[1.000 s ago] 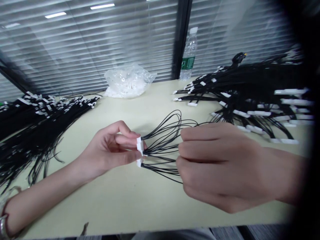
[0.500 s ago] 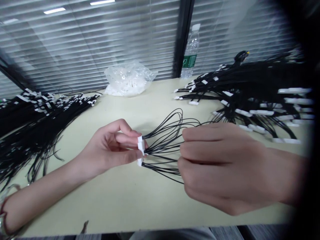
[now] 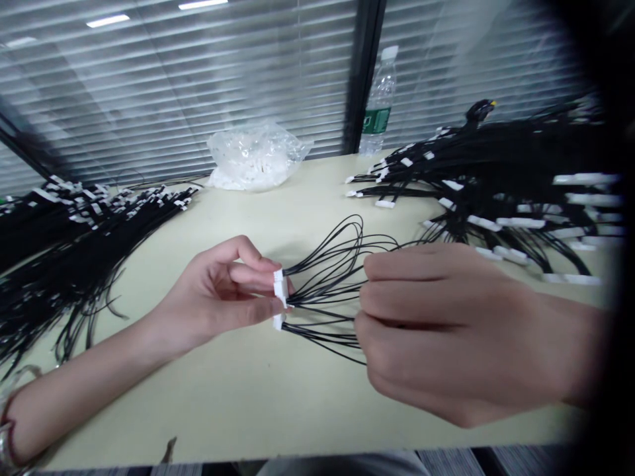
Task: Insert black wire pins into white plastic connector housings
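Between the thumb and fingers of my left hand is a white connector, held upright over the middle of the table. Thin black wires run from it to the right, some of them bent in a loop. My right hand is a closed fist, seen from its back, wrapped round these wires. Its fingertips and the wires inside it are hidden. The lower end of the connector shows below my left thumb.
Black cables with white ends lie in a heap at the left. Another heap of cables fills the back right. A clear plastic bag and a bottle stand at the table's back edge, before blinds.
My right hand has shifted very slightly to the right, still round the wires. My left hand and the connector have hardly moved.
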Demonstrator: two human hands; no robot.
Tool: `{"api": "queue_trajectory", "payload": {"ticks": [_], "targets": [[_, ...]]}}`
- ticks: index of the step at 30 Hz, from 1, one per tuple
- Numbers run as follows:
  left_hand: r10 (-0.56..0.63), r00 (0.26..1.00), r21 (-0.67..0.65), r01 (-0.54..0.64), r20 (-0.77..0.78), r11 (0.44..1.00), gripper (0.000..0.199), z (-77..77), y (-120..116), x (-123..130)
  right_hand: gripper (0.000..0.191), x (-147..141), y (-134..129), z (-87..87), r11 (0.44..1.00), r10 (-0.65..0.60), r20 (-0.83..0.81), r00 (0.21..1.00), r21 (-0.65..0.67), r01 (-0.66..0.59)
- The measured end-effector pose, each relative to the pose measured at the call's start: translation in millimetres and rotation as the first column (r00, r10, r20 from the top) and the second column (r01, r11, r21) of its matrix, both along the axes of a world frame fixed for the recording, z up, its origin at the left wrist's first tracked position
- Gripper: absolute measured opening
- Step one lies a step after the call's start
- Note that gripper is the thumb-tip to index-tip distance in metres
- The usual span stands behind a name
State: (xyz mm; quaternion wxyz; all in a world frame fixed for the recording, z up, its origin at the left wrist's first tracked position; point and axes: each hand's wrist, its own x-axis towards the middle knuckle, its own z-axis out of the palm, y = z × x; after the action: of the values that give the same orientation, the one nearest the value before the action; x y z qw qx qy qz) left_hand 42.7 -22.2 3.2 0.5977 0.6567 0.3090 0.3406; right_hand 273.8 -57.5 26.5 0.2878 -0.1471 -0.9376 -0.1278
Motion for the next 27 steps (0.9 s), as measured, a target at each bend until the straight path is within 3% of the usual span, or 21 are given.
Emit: {"api": "queue_trajectory", "payload": {"ticks": [17,22,27], "targets": [[-0.009,1.0,-0.014,0.009,-0.002,1.0,0.024,-0.2,-1,-1,0.019,0,1,-1.2,1.0,-0.018,-0.019,1.0,0.016,0.018],[-0.006,1.0,-0.005,0.006,-0.023,1.0,0.022,0.5,1,0,0.018,1,3,-7.0,0.995,-0.096,-0.012,0.995,-0.001,0.096],[0.044,0.998,-0.031,-0.045,-0.05,0.998,0.022,1.4,2,2,0.016,0,10,-15.0,0.963,-0.268,0.057,0.962,-0.002,0.269]]}}
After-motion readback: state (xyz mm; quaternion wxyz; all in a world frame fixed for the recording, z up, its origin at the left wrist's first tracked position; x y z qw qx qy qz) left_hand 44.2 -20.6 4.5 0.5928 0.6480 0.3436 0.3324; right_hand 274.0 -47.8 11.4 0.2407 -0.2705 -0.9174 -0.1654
